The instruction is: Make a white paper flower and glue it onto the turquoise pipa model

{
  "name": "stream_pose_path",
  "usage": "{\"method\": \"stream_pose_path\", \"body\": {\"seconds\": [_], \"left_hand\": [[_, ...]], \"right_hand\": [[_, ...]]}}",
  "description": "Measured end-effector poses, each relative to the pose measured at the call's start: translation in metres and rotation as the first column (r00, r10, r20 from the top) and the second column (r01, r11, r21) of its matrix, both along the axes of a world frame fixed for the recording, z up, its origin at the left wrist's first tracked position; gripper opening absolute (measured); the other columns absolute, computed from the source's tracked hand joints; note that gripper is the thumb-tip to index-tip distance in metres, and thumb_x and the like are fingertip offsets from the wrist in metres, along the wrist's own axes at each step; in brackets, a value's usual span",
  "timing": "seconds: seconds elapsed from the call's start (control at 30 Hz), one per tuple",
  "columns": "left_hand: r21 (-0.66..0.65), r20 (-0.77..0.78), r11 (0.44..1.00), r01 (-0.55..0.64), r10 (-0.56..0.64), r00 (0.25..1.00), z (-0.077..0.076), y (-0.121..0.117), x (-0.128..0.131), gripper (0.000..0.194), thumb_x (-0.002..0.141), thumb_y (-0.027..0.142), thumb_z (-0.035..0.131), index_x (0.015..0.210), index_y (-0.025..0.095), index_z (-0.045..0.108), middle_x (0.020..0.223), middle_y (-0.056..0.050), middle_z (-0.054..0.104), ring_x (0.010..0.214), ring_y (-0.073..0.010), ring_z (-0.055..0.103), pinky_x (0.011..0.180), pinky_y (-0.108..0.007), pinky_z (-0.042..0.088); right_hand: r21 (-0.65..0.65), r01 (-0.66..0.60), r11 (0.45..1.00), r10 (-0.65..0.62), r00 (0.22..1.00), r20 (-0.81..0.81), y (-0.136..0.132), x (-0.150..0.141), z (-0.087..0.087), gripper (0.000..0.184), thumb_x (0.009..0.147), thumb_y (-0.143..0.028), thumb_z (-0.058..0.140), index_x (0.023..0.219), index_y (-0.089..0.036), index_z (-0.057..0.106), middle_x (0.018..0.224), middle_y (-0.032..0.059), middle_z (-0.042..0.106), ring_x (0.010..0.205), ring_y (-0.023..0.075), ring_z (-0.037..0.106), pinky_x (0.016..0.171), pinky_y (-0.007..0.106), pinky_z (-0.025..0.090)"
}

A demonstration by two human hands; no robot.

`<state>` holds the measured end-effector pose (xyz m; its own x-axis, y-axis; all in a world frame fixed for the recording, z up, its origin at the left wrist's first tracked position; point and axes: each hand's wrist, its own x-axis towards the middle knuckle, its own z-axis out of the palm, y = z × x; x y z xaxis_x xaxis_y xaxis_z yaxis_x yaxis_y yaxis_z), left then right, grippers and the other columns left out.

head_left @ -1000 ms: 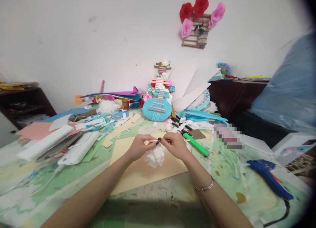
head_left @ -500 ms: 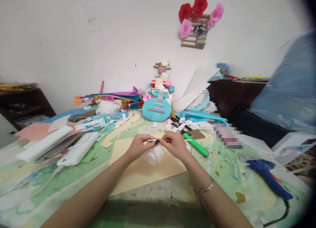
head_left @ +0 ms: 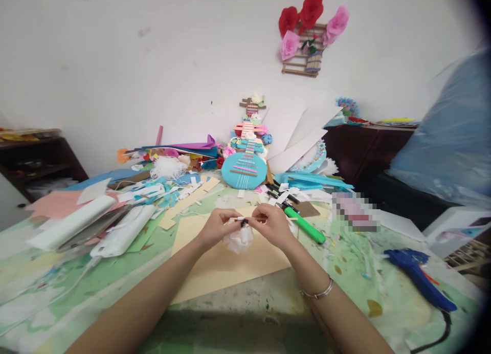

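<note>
A thin pale wooden stick (head_left: pixel 292 219) runs level between my hands over the table. My right hand (head_left: pixel 270 225) pinches it, and its end sticks out past the fingers on the right. From the stick hangs a bunch of white ruffled paper (head_left: pixel 238 241), thin and crumpled. My left hand (head_left: pixel 218 227) is closed at the paper's upper edge, thumb and fingertips meeting the right hand's at the stick. The exact grip of the fingertips is partly hidden. Beneath both hands lies a cream paper sheet (head_left: pixel 230 277).
Right of my hands are a green marker (head_left: pixel 310 228) and a blue glue gun (head_left: pixel 420 277). White power strips (head_left: pixel 123 231) lie to the left. A blue lute-shaped craft (head_left: pixel 244 171) stands at the back among paper scraps. Paper flowers (head_left: pixel 311 8) hang on the wall.
My hands stay in nearly the same place. The white paper beneath the stick has shifted slightly left and changed shape a little; the fingertips have moved slightly.
</note>
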<state>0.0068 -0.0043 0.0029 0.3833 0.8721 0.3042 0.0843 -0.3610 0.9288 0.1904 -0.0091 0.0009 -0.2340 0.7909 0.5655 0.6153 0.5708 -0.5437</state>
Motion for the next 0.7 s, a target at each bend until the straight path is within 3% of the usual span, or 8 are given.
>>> {"method": "stream_pose_path", "body": {"seconds": [0.3,0.53,0.7], "left_hand": [[0.076,-0.028,0.996,-0.040,0.043,0.999,-0.0049,0.0047,-0.0016,0.026,0.074,0.037,0.062,0.073,0.012,0.072,0.066,-0.004,0.061,0.062,-0.0130,0.052,0.055,-0.022,0.038],[0.211,-0.138,0.976,-0.051,0.081,0.987,-0.0036,0.0031,-0.0012,0.020,0.076,0.029,0.060,0.079,0.015,0.075,0.072,-0.006,0.064,0.067,-0.0154,0.057,0.061,-0.024,0.041],[0.174,-0.124,0.984,-0.043,0.066,0.990,-0.0018,0.0030,-0.0007,0.019,0.073,0.027,0.061,0.078,0.015,0.075,0.072,-0.007,0.064,0.069,-0.0166,0.058,0.064,-0.026,0.042]], "right_hand": [[-0.002,-0.048,0.999,0.048,0.999,-0.022,0.0013,0.0016,0.0009,0.022,0.078,-0.032,0.063,0.064,-0.016,0.058,0.064,0.0011,0.060,0.060,0.0118,0.052,0.056,0.022,0.037],[-0.103,-0.148,0.984,0.153,0.987,0.039,0.0012,0.0066,0.0038,0.039,0.085,-0.030,0.051,0.048,-0.015,0.050,0.046,-0.0047,0.037,0.046,0.0075,0.034,0.046,0.022,0.024],[-0.172,-0.164,0.971,0.166,0.986,-0.003,0.0018,0.0073,0.0044,0.034,0.081,-0.028,0.052,0.051,-0.014,0.057,0.045,-0.0044,0.039,0.045,0.0070,0.032,0.044,0.021,0.023]]}}
